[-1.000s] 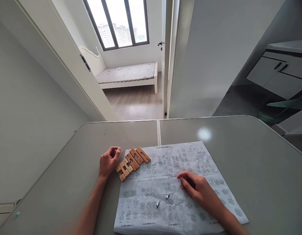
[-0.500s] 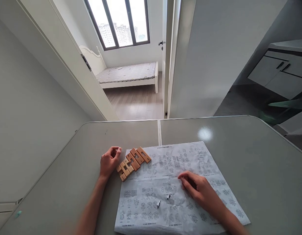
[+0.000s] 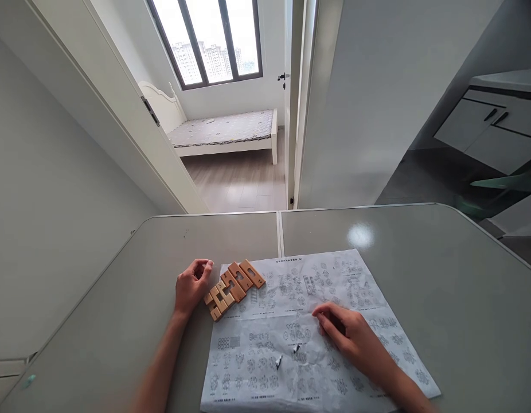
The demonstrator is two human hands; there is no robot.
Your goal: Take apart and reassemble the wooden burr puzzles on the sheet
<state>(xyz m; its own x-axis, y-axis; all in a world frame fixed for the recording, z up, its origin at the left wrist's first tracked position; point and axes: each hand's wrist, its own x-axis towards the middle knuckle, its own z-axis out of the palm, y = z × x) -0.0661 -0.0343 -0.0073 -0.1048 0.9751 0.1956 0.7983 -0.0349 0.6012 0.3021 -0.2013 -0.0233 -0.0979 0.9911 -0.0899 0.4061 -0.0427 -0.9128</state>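
A row of notched wooden puzzle blocks (image 3: 233,287) lies at the upper left corner of a printed instruction sheet (image 3: 308,332). My left hand (image 3: 191,285) rests on the grey table (image 3: 441,287) just left of the blocks, fingers curled loosely with nothing visible in them. My right hand (image 3: 349,335) lies on the middle of the sheet, fingers bent and fingertips pressing the paper. Two small dark bits (image 3: 287,354) sit on the sheet left of my right hand.
The table has a seam down its middle and rounded far corners. Beyond it stand a white wall, an open doorway to a room with a bed (image 3: 225,131) and window, and grey cabinets (image 3: 493,129) at the right.
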